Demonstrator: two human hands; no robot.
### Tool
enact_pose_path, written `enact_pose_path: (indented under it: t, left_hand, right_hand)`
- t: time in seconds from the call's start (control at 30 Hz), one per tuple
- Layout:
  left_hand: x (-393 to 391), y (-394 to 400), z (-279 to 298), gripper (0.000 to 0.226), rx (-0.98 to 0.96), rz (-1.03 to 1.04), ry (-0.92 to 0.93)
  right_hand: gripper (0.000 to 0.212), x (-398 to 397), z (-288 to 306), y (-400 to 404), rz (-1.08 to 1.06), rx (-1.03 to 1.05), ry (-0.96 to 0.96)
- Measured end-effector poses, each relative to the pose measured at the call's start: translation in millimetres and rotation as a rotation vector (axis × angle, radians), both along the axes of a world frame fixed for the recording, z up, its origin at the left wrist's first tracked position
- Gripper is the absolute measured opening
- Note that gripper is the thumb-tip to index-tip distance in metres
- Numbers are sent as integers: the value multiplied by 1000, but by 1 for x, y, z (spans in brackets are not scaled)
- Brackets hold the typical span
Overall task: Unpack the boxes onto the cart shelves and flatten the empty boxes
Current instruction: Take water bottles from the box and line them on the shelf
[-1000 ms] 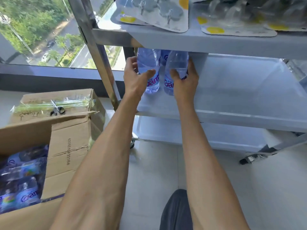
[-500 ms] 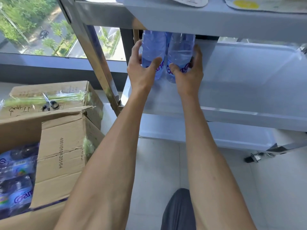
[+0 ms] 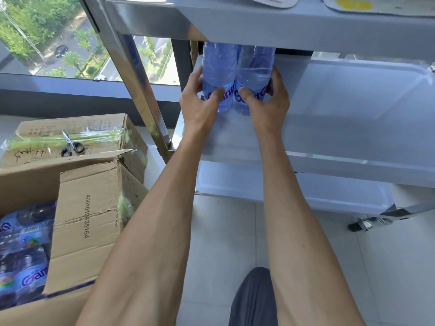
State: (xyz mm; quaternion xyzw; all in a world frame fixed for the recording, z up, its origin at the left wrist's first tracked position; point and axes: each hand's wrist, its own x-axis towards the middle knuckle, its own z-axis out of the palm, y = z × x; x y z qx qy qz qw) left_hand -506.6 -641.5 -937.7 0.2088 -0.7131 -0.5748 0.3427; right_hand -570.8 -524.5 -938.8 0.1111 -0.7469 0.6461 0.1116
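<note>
I have both hands on the cart's middle shelf [image 3: 341, 128], each wrapped round a clear water bottle. My left hand [image 3: 200, 109] grips the left bottle [image 3: 220, 74] with the thumb across its blue label and the fingers curled round its far side; my right hand [image 3: 268, 104] grips the right bottle [image 3: 255, 76] the same way, thumb on the label. The two bottles stand upright and pressed side by side near the shelf's back left corner, their tops hidden behind the front rim of the top shelf [image 3: 259, 27]. I cannot tell whether their bases rest on the shelf or sit just above it. On the top shelf I see the edges of flat carded packs, one with a yellow spot [image 3: 354, 4]. Below the middle shelf lies the bottom shelf [image 3: 294, 191], and a caster wheel [image 3: 363, 223] shows at its right end on the tiled floor [image 3: 223, 243]. At the lower left the open cardboard box [image 3: 87, 222] stands on the floor with a flap raised, and more shrink-wrapped bottles [image 3: 26, 250] lie inside it. Behind it sits a second, closed cardboard box [image 3: 77, 130], taped over with green-tinted tape, and a pair of scissors [image 3: 71, 144] lies on its lid. Beyond the cart's steel upright [image 3: 131, 90] a window looks down on a road and trees.
</note>
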Motion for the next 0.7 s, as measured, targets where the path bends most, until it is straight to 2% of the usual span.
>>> enact_pose_path:
  t: [0.2, 0.33, 0.43, 0.5, 0.6, 0.7]
  left_hand:
    - [-2, -4, -3, 62, 33, -27, 4]
    - [6, -2, 0, 69, 82, -19, -91]
    - [31, 0, 5, 56, 66, 103, -151]
    - [58, 7, 8, 44, 16, 105, -167]
    - [109, 20, 11, 28, -58, 97, -183]
    - [170, 14, 10, 22, -77, 170, -182]
  right_hand:
    - [64, 1, -4, -4, 25, -54, -27]
    - [63, 14, 0, -3, -13, -64, -94]
    - [58, 28, 3, 3, -229, 4, -180]
    - [58, 46, 3, 11, -343, 43, -242]
    - [53, 88, 4, 20, -400, 59, -244]
    - [39, 140, 5, 20, -400, 48, -213]
